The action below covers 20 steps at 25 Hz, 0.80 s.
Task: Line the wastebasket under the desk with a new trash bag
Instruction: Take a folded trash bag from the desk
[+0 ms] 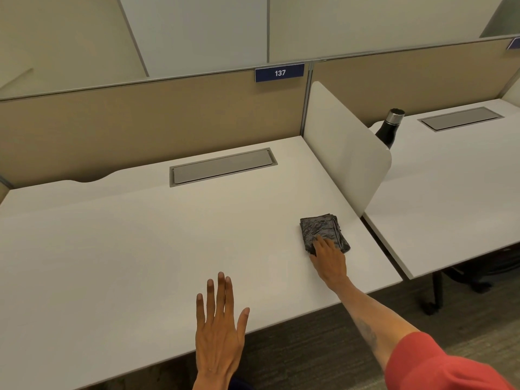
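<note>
A folded black trash bag (318, 228) lies on the white desk (140, 243), near its right edge beside the side divider. My right hand (329, 258) reaches across the desk and its fingertips rest on the near end of the bag; I cannot tell whether the fingers grip it. My left hand (218, 330) hovers flat over the desk's front edge with fingers spread and nothing in it. The wastebasket is hidden from view below the desk.
A white rounded divider (346, 147) separates this desk from the neighbouring desk (450, 192), where a black bottle (389, 128) stands. A grey cable hatch (222, 166) sits in the desk's back. A tan partition with a "137" label (279, 72) runs behind. Dark carpet lies below.
</note>
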{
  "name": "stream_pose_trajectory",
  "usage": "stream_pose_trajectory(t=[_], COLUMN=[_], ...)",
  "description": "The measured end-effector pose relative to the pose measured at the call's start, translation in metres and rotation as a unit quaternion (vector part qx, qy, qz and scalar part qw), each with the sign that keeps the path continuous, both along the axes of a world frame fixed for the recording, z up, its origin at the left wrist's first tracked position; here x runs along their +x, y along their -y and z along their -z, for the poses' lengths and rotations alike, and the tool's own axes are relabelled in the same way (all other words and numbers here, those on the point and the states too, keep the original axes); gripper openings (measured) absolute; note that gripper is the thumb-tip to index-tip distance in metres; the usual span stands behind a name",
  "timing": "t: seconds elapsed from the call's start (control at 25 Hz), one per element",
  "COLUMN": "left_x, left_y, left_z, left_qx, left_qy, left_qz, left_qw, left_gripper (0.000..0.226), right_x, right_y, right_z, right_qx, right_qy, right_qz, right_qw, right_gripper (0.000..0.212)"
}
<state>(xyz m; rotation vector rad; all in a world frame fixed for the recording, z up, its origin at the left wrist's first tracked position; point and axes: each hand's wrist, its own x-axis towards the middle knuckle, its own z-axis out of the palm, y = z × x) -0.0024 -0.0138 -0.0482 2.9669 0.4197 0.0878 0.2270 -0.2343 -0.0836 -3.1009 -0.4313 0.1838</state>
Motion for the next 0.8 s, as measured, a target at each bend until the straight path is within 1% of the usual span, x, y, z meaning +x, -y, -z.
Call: stream_pose_trajectory(t=[0.12, 0.2, 0.32, 0.48, 0.64, 0.8], left_x=[-0.001, -0.002, -0.006, -0.01, -0.016, -0.028], left_y=[-0.001, -0.002, -0.002, 0.0, -0.001, 0.003], left_z=[0.002, 0.002, 0.001, -0.002, -0.007, -0.014], left_qx=[0.004, 0.002, 0.004, -0.002, 0.002, 0.0], left_qy=[0.004, 0.005, 0.006, 0.013, 0.02, 0.035], left_qz=[-0.001, -0.002, -0.003, -0.006, -0.007, -0.004], left_qw=[1.0, 1.0, 1.0, 1.0, 1.0, 0.999], left_gripper=[0.078, 0.078, 0.078, 0.079, 0.078, 0.077], right_x=[0.001, 0.0, -0.002, 0.003, 0.005, -0.005], right_y=[-0.003, -0.005, -0.006, -0.008, -0.006, 0.0], right_z=[0.001, -0.002, -0.008, -0.018, -0.033, -0.052], right_qx=[-0.011, -0.003, 0.056, 0.113, 0.137, 0.176], right_qy=[0.01, 0.015, 0.013, 0.013, 0.005, 0.014], right_qz=[0.011, 0.033, 0.066, 0.092, 0.144, 0.127], right_qw=[1.0, 0.999, 0.996, 0.989, 0.98, 0.976], right_gripper=[0.035, 0.035, 0.034, 0.041, 0.025, 0.033])
